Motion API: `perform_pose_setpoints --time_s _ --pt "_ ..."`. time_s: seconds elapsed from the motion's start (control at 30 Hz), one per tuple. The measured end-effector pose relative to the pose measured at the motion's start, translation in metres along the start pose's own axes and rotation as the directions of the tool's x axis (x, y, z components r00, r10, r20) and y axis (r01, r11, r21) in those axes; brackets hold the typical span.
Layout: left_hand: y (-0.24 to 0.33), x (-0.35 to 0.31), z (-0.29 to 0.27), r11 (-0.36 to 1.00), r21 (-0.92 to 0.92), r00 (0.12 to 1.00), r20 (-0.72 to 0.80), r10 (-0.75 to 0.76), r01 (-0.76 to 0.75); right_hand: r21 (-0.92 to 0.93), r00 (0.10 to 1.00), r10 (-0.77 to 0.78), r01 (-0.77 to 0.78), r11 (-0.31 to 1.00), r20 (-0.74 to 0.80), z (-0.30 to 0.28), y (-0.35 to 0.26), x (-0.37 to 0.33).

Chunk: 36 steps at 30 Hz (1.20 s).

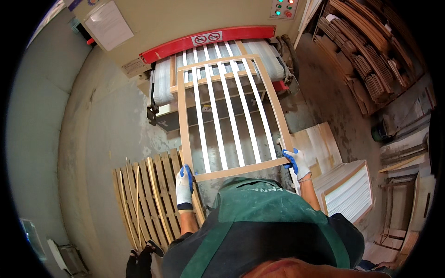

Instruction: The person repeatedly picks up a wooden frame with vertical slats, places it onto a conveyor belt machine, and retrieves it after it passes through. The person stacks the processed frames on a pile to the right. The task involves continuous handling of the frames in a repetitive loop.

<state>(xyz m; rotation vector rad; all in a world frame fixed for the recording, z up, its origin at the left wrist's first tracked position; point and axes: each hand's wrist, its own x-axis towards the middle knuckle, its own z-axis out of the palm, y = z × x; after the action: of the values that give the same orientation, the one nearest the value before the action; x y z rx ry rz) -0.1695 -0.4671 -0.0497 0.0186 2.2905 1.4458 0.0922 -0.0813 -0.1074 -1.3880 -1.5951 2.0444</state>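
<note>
A slatted wooden frame (241, 170) with tan rails and several white slats is held out in front of me. My left hand (184, 187), in a white glove with blue palm and fingers, is closed on its near left corner. At the near right corner my right hand (297, 163), gloved alike, grips the same frame. The frame's far end overlaps a second slatted frame (173, 69), which lies on the ribbed conveyor belt (162, 81) and runs partly out of sight under a red guard bar (162, 51).
A machine (185, 16) with a lit button panel (283, 8) stands ahead. A slatted pallet (155, 194) lies left, with a person's shoes (155, 248) nearby. Stacked white-edged panels (350, 199) stand close on the right; wooden strips (371, 76) fill a far-right rack.
</note>
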Motion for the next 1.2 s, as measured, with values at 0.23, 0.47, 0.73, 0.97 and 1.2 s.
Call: perform_pose_setpoints --time_s 0.23,0.47,0.73,0.97,1.2 --pt "-0.001 -0.001 -0.003 1.000 0.021 1.000 0.013 -0.004 0.004 0.017 1.000 0.000 0.000 1.000 -0.021 0.006 -0.009 -0.014" --pt "-0.002 0.003 0.002 0.994 -0.085 0.997 0.049 -0.058 0.062 0.033 0.999 0.000 0.001 0.999 -0.041 0.007 -0.004 -0.017" --pt "-0.025 0.010 -0.006 0.995 -0.075 0.994 0.084 0.074 -0.068 0.035 0.999 -0.012 0.013 0.999 -0.040 0.012 -0.011 -0.015" --pt "-0.010 0.011 -0.010 0.989 0.044 0.988 0.076 0.137 -0.140 0.013 0.998 0.020 -0.019 1.000 -0.057 0.021 -0.018 -0.014" --pt "-0.022 0.033 -0.005 0.941 0.217 0.963 0.130 0.237 -0.260 0.009 0.998 -0.053 0.054 0.999 -0.030 0.022 -0.037 0.002"
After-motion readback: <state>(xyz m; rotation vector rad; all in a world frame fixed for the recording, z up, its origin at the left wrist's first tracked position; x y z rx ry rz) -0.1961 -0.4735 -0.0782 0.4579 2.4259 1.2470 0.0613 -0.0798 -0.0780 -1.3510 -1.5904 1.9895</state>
